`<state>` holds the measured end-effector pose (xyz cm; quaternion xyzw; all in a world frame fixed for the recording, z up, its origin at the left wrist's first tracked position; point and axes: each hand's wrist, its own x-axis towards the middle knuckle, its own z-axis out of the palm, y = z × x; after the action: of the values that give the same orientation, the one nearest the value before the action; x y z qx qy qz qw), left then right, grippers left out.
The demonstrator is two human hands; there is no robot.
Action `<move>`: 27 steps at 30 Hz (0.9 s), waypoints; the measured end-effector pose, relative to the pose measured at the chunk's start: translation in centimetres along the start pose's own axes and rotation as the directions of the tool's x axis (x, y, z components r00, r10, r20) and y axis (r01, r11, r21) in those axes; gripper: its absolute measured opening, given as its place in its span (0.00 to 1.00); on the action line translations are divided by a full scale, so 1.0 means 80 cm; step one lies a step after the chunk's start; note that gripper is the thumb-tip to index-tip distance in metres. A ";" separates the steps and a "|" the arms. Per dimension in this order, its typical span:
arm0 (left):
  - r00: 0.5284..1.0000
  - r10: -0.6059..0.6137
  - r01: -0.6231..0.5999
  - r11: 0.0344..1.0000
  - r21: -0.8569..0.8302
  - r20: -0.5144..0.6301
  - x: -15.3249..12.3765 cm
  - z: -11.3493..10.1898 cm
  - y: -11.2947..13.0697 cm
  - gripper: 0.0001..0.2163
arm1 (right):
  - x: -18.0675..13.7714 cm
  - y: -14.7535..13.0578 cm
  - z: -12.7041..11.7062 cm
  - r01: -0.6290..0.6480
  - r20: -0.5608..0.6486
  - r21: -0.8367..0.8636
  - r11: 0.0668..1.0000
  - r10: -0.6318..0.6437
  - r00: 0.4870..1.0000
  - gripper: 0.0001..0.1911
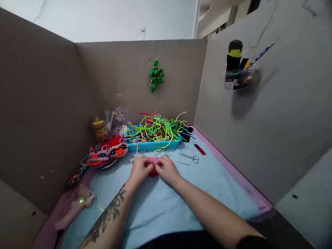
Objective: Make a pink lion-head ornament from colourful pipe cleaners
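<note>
Between my two hands is a small pink and red fuzzy piece (pixel 154 161), held just above the blue cloth. My left hand (pixel 141 169) pinches its left side, fingers closed. From the right, my right hand (pixel 167 169) grips the same piece with thumb and fingertips pressed together. The fingers cover much of it, so its full shape is hidden. A blue tray (pixel 152 145) heaped with bright green, red and dark pipe cleaners (pixel 161 127) stands just beyond the hands. Scissors (pixel 193 158) lie to the right of my right hand.
A bowl of colourful braided pieces (pixel 104 155) and a yellow-lidded jar (pixel 99 129) stand at left. Near the scissors lies a red strip (pixel 200 149). Grey partitions enclose the table; a green ornament (pixel 156 76) and a holder (pixel 237 79) hang on them.
</note>
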<state>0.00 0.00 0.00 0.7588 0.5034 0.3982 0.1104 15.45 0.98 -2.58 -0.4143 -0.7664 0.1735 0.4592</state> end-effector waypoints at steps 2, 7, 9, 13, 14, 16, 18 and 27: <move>1.000 -0.001 0.001 1.000 0.002 -0.003 0.000 -0.001 0.001 0.05 | 0.000 0.000 0.000 -0.003 0.001 0.000 1.000 0.003 1.000 0.06; 1.000 0.030 -0.030 0.999 0.036 -0.005 -0.004 -0.003 0.006 0.04 | 0.000 -0.002 0.000 -0.016 -0.011 0.001 1.000 0.016 1.000 0.06; 0.999 0.053 -0.052 0.997 0.056 -0.004 -0.005 -0.002 0.008 0.04 | -0.001 -0.002 -0.001 -0.019 -0.017 0.005 1.000 0.019 1.000 0.06; 0.997 0.080 -0.079 0.991 0.105 0.000 -0.007 0.002 0.011 0.06 | -0.002 -0.002 0.000 -0.022 -0.025 0.009 1.000 0.022 0.999 0.06; 0.997 0.083 -0.083 0.990 0.117 0.004 -0.007 0.003 0.012 0.06 | -0.002 -0.002 0.000 -0.021 -0.029 0.010 1.000 0.021 0.999 0.06; 0.996 0.087 -0.088 0.988 0.130 0.012 -0.007 0.001 0.011 0.06 | -0.002 -0.001 0.000 -0.013 -0.037 0.017 1.000 0.014 0.999 0.06; 0.996 0.091 -0.092 0.988 0.123 0.018 -0.006 -0.002 0.010 0.06 | -0.002 -0.001 0.000 -0.010 -0.043 0.028 1.000 0.011 0.999 0.06; 0.998 0.059 -0.061 0.992 0.114 0.023 -0.006 -0.008 0.002 0.06 | 0.003 0.003 -0.005 -0.040 0.002 0.156 0.987 0.040 0.999 0.10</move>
<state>-0.39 -0.61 0.29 0.7825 0.5012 0.3645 0.0593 15.83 1.22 -2.38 -0.3928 -0.7417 0.2417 0.4871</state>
